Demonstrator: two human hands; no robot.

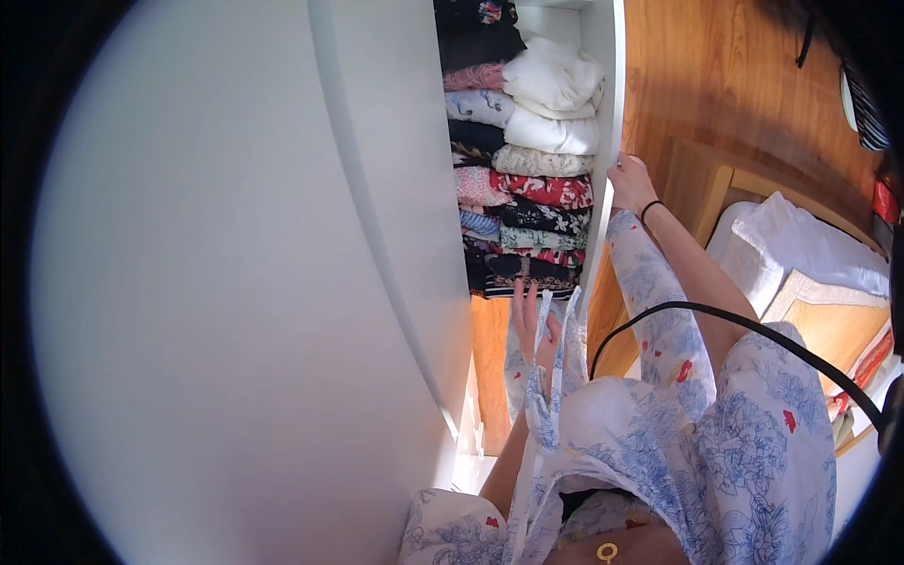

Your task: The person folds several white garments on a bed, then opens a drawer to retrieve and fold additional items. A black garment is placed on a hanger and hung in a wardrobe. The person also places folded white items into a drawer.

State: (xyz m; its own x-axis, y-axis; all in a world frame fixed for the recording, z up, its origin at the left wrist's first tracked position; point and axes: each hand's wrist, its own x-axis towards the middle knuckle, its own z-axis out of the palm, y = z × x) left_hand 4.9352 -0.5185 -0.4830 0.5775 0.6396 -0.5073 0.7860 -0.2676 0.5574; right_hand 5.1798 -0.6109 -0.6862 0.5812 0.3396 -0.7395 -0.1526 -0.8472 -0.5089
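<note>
A pulled-out white drawer (617,92) holds rows of folded clothes: white garments (554,78), a red floral one (547,191), black patterned ones (544,215) and others. My right hand (632,182), with a black band at the wrist, grips the top edge of the drawer's front panel. My left hand (531,318) is at the drawer's near end, fingers extended and apart, beside the last dark folded clothes (533,267). Thin fabric ties (551,353) of my blue-and-white patterned clothing hang in front of it and partly hide it. Whether it touches the drawer is unclear.
A large white cabinet front (233,282) fills the left. Wood floor (720,78) lies beyond the drawer. At the right, a wooden-framed box or drawer (713,205) holds white fabric (812,240) and a beige-edged item (833,304). A black cable (770,332) arcs across my legs.
</note>
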